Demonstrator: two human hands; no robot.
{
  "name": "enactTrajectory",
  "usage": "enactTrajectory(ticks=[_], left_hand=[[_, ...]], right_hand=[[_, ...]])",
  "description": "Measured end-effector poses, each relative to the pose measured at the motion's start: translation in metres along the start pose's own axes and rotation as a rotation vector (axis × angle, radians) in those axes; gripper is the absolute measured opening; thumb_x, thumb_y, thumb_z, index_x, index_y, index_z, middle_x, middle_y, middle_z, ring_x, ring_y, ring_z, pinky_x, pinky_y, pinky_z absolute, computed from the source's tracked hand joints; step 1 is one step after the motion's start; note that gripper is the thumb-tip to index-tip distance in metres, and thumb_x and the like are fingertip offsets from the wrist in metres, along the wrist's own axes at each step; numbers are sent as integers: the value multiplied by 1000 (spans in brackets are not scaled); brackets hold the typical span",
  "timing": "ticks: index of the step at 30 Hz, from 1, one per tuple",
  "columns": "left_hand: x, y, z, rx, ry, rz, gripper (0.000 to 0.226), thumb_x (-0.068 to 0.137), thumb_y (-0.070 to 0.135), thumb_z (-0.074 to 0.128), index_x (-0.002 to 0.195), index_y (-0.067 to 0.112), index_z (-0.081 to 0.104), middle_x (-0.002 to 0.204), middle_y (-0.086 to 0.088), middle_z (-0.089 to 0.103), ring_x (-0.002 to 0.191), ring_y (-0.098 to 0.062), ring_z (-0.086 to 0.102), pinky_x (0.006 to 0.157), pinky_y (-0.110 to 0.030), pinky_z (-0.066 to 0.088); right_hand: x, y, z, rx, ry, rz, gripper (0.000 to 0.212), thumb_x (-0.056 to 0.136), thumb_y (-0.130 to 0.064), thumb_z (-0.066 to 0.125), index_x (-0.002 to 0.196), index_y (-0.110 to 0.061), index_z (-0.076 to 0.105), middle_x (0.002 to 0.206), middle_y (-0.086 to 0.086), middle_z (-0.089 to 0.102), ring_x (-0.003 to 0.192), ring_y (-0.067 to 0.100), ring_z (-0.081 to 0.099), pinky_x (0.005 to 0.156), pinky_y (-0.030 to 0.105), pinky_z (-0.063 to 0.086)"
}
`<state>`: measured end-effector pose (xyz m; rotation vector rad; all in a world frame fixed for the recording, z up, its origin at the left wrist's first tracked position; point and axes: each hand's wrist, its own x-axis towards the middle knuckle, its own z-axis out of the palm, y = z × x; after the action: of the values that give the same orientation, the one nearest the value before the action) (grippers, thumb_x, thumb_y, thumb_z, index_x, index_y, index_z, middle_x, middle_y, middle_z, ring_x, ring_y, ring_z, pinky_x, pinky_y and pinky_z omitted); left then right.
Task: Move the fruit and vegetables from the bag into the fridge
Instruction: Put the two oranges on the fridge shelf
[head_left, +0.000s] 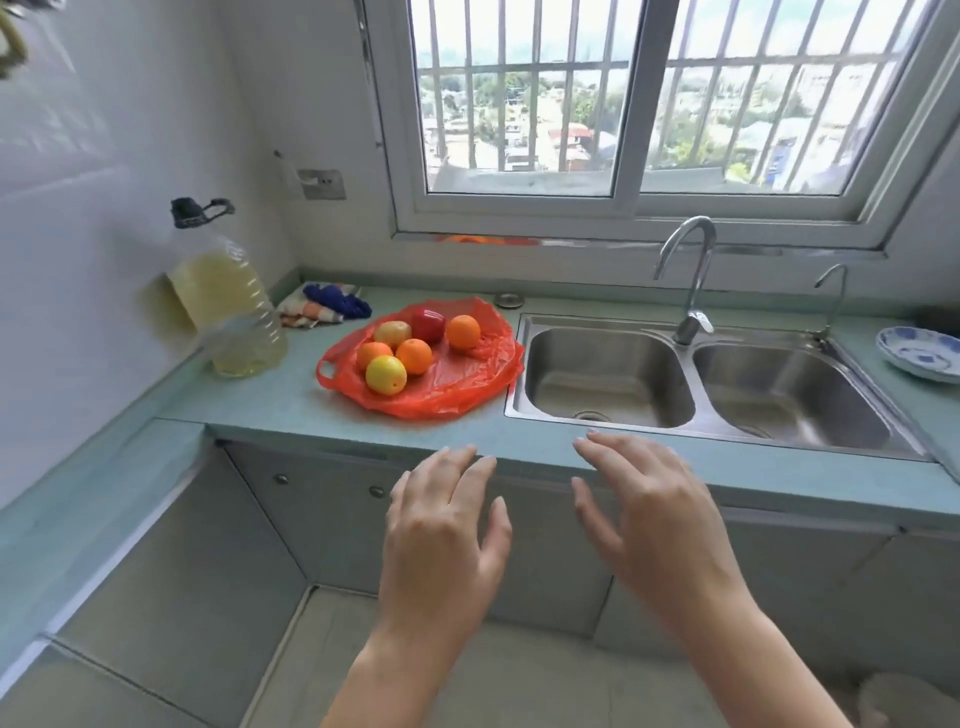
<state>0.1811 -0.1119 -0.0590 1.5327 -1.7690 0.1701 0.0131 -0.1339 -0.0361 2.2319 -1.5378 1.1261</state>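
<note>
Six pieces of produce counted, all lying on the red bag (457, 387), which is spread flat and open on the worktop (291, 410) just left of the sink (608, 374). Tally:
- three oranges (414, 356)
- one yellow fruit (386, 375)
- one red fruit (428, 325)
- one pale piece (393, 332), potato or pear; cannot tell which

Most are bunched toward the bag's left half, several touching. One orange lies a little apart on the right.

Your left hand (441, 525) and right hand (649, 519) hover side by side in front of the worktop's near edge, backs up. Grip on both is spread, with the fingers relaxed and apart, pinching nothing and touching nothing. Neither hand is over the bag.

The fridge is not in view, and nothing shows that any piece has gone into it.

Judgement: the task is at or near its start, and all six visible pieces are left to carry. With loose round fruit and two hands, expect several trips. Alternatively, gather the bag by its handles and carry the lot at once, minding that pieces may roll as the plastic lifts.

Also on the worktop:
- a large oil bottle (228, 306) left of the bag
- a bundled cloth (327, 306) behind the bag
- a blue-patterned dish (919, 353) right of the sink
</note>
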Motion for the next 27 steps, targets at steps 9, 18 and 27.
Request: enactTrajectory(ticks=[9,18,27], left_hand=[[72,-111,23,-16,-45,-93,41,81,33,42,110,14,64,114,-4,64,108,-24,58,95,-42,41],[138,-246,37,29,-67,-196,43,84,34,40,112,12,63,115,-5,64,109,-24,58,96,-36,40],[172,-311,74,-90,-134,-333,50,83,41,38,117,13,61,122,-4,60,114,-21,53,98,-32,35]], right_hand=[[82,-22,105,-5,-79,-23,41,78,-31,44,97,-7,71,96,7,71,86,29,67,76,42,54],[177,-82,229,89,-149,-59,35,78,-31,49,96,-11,71,95,5,71,86,27,66,74,40,54],[210,-66,307,113,-288,-20,31,72,-25,61,97,-11,71,95,6,71,86,30,67,71,42,55]])
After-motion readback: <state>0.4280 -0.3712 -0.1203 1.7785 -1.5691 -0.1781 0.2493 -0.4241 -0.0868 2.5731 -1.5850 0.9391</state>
